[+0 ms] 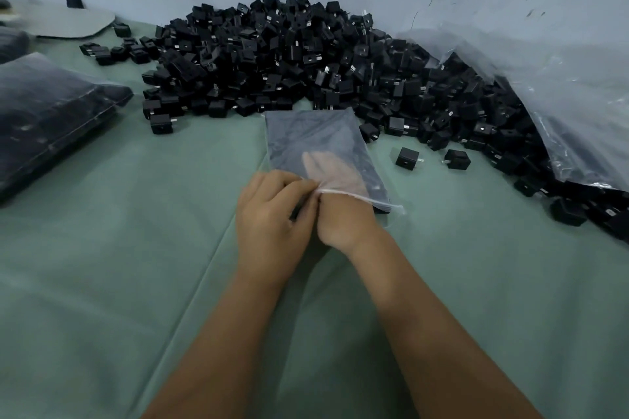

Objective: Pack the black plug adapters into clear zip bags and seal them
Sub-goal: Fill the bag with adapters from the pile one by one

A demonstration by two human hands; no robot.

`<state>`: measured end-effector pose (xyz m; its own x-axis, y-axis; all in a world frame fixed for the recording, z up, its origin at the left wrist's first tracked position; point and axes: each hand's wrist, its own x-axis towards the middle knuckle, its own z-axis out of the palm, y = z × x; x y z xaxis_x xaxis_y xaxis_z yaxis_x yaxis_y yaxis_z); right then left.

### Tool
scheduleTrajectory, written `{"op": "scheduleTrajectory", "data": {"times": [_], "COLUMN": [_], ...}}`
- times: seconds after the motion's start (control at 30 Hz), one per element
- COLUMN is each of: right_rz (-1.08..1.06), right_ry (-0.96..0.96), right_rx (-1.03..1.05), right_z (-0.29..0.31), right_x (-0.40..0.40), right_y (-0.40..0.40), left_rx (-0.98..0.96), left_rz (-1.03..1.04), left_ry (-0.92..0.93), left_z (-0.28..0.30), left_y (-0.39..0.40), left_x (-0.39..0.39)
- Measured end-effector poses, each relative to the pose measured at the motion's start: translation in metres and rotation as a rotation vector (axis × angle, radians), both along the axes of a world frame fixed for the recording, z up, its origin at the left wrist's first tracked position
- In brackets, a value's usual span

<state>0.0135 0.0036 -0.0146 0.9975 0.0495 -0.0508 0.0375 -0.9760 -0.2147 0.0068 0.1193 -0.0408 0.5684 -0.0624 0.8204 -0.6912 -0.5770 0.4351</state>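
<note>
A clear zip bag (316, 136) lies on the green cloth just in front of a big heap of black plug adapters (289, 58). It looks dark inside, with adapters in it. My left hand (272, 214) pinches the bag's open mouth at its left side. My right hand (343, 214) is pushed into the bag, its fingers showing through the plastic. Two loose adapters (407, 157) sit to the right of the bag.
Filled bags (51, 112) are stacked at the left edge. A large crumpled plastic sack (561, 95) spills adapters at the right. A grey wall stands behind the heap. A grey flat sheet (71, 22) lies at the back left. Green cloth (119, 265) covers the near area.
</note>
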Motion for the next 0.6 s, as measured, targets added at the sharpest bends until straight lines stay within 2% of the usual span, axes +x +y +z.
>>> {"op": "scheduleTrajectory", "data": {"times": [0.1,0.27,0.47,0.6], "right_rz": [0.038,-0.008,-0.087,-0.094], "right_ry": [-0.018,-0.036,-0.164,-0.185], "right_rx": [-0.103,-0.029,0.030,0.051], "right_z": [0.004,0.009,0.001,0.002], "right_x": [0.036,0.078,0.091,0.098], "right_y": [0.003,0.008,0.013,0.015], "left_rx": [-0.012,-0.048,-0.066,-0.066], "left_rz": [-0.017,-0.011,-0.030,-0.030], "left_ry": [-0.022,-0.039,-0.028,-0.025], "left_z": [-0.001,-0.003,-0.003,-0.003], "left_y": [-0.003,-0.005,-0.006,-0.006], "left_x": [0.001,0.005,0.003,0.003]}}
